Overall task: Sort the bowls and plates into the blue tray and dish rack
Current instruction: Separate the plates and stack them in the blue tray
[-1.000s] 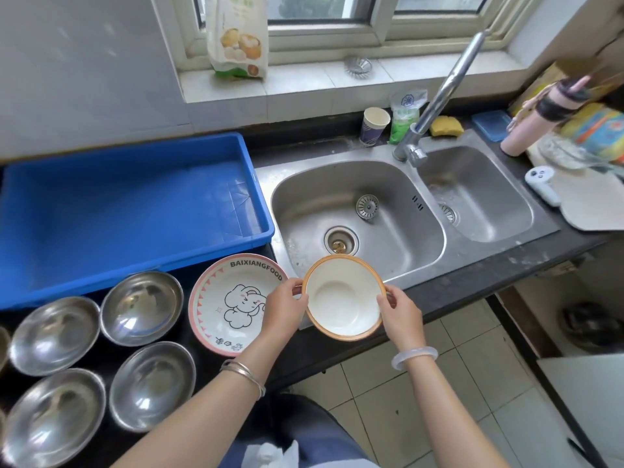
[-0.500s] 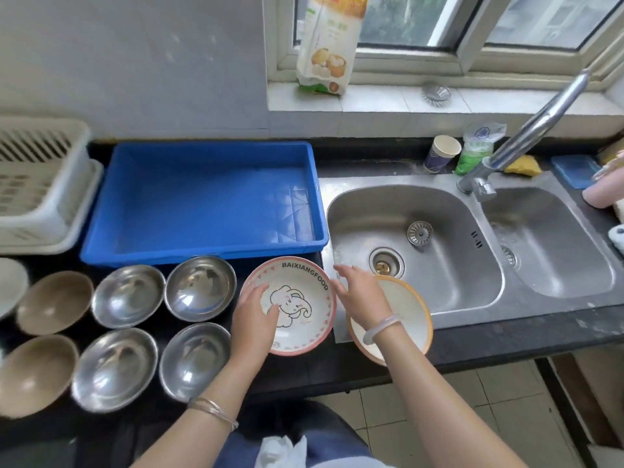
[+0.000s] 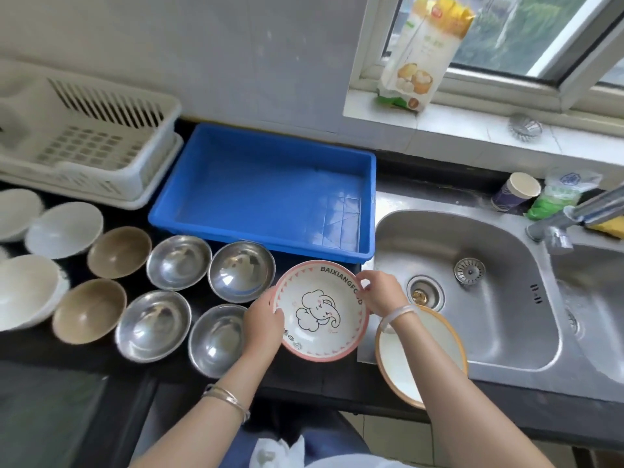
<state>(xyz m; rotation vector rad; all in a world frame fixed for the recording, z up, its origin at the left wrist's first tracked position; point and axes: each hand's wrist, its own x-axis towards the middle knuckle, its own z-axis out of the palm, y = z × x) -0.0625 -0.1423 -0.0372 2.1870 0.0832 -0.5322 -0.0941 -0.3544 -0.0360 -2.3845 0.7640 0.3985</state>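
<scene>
I hold a pink-rimmed plate (image 3: 320, 310) with an elephant drawing between both hands. My left hand (image 3: 264, 324) grips its left rim, and my right hand (image 3: 381, 292) grips its upper right rim. An orange-rimmed white plate (image 3: 434, 346) lies on the sink's front edge, partly under my right forearm. The blue tray (image 3: 270, 190) sits empty behind the plate. The white dish rack (image 3: 91, 143) stands at the far left back. Several steel bowls (image 3: 241, 270), two brown bowls (image 3: 119, 252) and several white bowls (image 3: 64, 228) sit on the black counter to the left.
The steel double sink (image 3: 472, 292) with its faucet (image 3: 574, 214) lies to the right. A paper cup (image 3: 516, 191) and a green packet (image 3: 557, 194) stand behind it. A food bag (image 3: 422, 52) leans on the window sill.
Both hands put the orange-rimmed plate down at the sink edge, then took hold of the elephant plate. My view swung left, bringing the dish rack and more bowls into sight.
</scene>
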